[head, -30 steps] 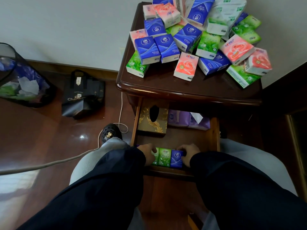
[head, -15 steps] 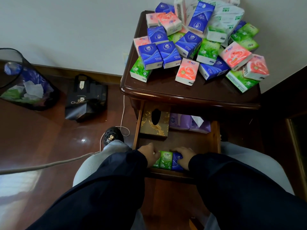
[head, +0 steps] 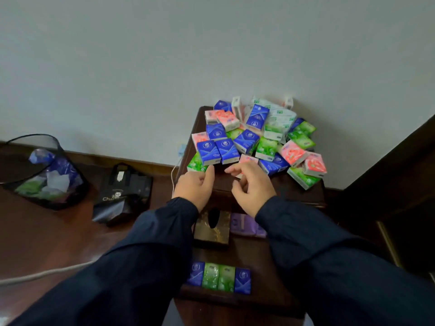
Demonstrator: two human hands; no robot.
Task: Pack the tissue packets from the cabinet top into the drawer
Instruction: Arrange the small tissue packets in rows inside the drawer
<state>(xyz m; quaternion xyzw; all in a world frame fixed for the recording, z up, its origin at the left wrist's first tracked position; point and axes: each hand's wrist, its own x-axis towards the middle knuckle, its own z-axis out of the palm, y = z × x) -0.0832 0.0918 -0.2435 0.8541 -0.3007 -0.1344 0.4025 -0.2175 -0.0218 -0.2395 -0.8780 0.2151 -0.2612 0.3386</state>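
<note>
Dark wooden cabinet top (head: 277, 191) carries heaped tissue packets (head: 256, 140); four lie in the drawer (head: 211, 297) below. Both hands, left (head: 195, 189) and right (head: 253, 187), hover empty, fingers loosely curled. Grabbing low could topple the heap.

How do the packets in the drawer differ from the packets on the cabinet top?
The row in the drawer is four packets side by side: blue, green, green, blue. The heap on the cabinet top holds many more, tilted and overlapping. The row has no pink packet; the heap has several. Neither hand touches the row; the left hand and right hand hover at the heap's near edge. Both groups share blue and green packets.
</note>
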